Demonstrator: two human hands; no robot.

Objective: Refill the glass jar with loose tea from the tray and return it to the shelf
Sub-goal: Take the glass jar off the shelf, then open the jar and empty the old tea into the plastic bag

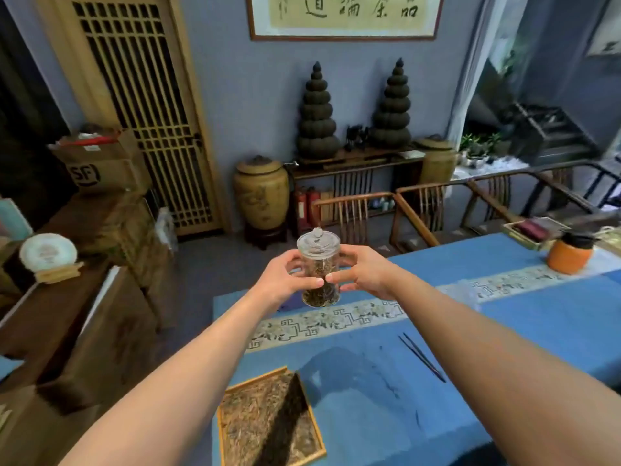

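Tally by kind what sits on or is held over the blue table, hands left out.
Glass jar, lidded, held in both hands: 1
Tea tray at the near edge: 1
Dark thin sticks on the cloth: 2
Orange pot with dark lid: 1
Shallow box at the far end: 1
Total: 6

The jar (pixel 318 264) is clear, glossy glass with a glass knobbed lid, dry dark tea leaves showing through. Below it, the tray (pixel 322 445) has a pale wooden rim and holds rough, strawlike loose tea. The desk (pixel 537 324) wears matt blue cloth with a woven patterned band. Right of the jar, an orange pot (pixel 568 258) looks smooth.
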